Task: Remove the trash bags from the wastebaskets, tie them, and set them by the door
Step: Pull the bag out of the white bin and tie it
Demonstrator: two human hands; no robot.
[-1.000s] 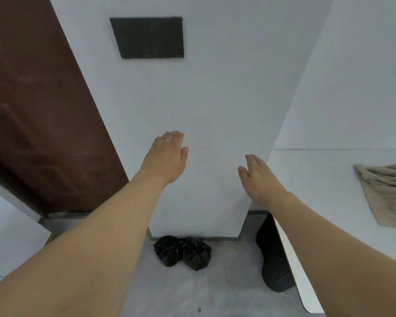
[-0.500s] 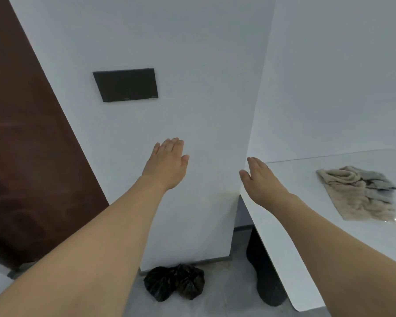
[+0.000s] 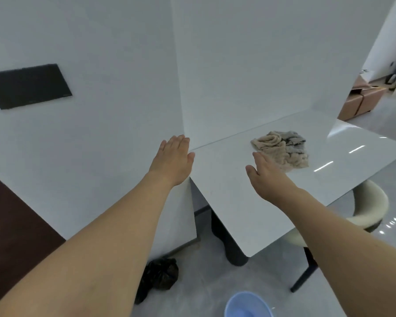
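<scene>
A: Report state of both hands.

B: Left hand [image 3: 173,162]: fingers straight and together, palm down, holding nothing, raised in front of the wall corner. Right hand [image 3: 266,173]: fingers straight, thumb spread, holding nothing, held over the bench [image 3: 226,202]. The hands are well apart, neither touching any object.

A: Locate the bags.

B: Bags [image 3: 159,276]: black, on the floor at 6 o'clock from the left hand, just beside the base of the wall [image 3: 89,133]. The left forearm covers the left portion. The door [image 3: 12,225], dark brown, lies at 9 o'clock from the bags.

A: Orientation and long axis of the bags?

B: The visible mass is a crumpled lump. Long axis and knot direction: cannot tell.

A: Edges and clearance.

B: The near bench edge runs from the wall corner toward 5 o'clock and ends at a corner above a dark leg [image 3: 234,255]. Open floor lies between the bags and that leg. A blue basket [image 3: 247,305] sits at the bottom frame edge, at 4 o'clock from the bags and apart from them. A cream chair [image 3: 370,202] stands against the bench's right edge. A cloth [image 3: 281,148], crumpled, lies on the bench at 1 o'clock from the right hand, just beyond its fingertips. A black panel [image 3: 28,85] is mounted on the wall at 10 o'clock from the left hand.
</scene>
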